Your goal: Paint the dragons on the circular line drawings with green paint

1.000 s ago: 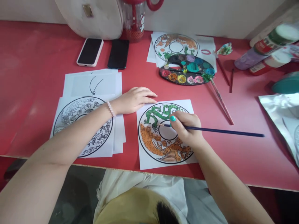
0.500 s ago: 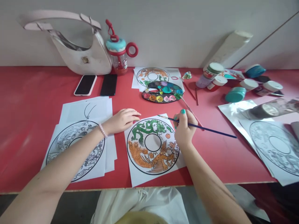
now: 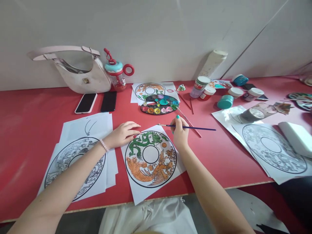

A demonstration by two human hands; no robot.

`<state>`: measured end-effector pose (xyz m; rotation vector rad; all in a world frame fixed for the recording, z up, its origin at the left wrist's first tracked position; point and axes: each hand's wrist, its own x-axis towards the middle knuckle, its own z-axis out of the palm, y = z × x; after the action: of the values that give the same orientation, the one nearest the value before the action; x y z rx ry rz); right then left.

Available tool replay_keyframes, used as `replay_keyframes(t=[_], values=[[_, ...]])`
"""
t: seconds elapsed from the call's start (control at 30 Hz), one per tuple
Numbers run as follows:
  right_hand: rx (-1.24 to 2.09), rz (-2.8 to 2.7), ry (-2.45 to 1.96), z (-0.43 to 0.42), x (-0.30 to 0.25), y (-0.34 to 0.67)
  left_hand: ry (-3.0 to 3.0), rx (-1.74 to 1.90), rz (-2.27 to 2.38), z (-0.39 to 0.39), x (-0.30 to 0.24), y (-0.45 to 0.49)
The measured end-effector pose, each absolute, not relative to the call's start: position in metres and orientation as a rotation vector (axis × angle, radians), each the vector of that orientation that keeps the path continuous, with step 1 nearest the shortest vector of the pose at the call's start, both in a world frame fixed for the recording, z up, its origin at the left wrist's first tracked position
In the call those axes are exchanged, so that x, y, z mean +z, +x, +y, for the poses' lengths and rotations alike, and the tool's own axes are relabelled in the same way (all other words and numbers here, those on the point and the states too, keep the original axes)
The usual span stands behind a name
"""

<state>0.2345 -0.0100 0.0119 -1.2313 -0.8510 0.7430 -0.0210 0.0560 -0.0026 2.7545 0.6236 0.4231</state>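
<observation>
My right hand [image 3: 180,132] grips a thin paintbrush [image 3: 200,128] with a dark blue handle, its bristles pointing left over the top corner of a printed sheet [image 3: 140,194]. A ring-shaped design on that sheet shows a green dragon and orange phoenix figures around a white centre. My left hand [image 3: 123,135], a beaded bracelet at its wrist, rests with fingers stretched out at the sheet's upper left edge. Under my left forearm lies a stack of uncoloured sheets [image 3: 110,169]. Beyond the hands sits a paint palette [image 3: 159,104] with several colours, and another brush [image 3: 188,122] leans on it.
A white handbag [image 3: 89,78], a lidded cup [image 3: 118,76] and two phones [image 3: 86,103] stand or lie at the back left. Several paint jars [image 3: 225,101] and a cup of murky water [image 3: 255,113] are right. More sheets [image 3: 270,172] and a white case [image 3: 296,138] lie further right.
The view has tilted up and turned right, showing more wall and the white case. The brush now lies more level in my right hand. My left hand stays at the sheet's edge.
</observation>
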Motion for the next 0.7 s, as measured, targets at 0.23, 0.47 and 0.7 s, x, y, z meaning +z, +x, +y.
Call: replay_keyframes(t=[0.23,0.47,0.7], values=[[0.754,-0.903,-1.264,-0.005,0.003,0.233,2.726,0.458,0.632,0.055,0.001,-0.02],[0.739,-0.902,-1.282,-0.002,0.001,0.236,2.712,0.449,0.637,0.054,0.003,-0.021],[0.72,-0.894,-1.301,-0.001,0.003,0.238,2.703,0.424,0.655,0.052,0.003,-0.021]])
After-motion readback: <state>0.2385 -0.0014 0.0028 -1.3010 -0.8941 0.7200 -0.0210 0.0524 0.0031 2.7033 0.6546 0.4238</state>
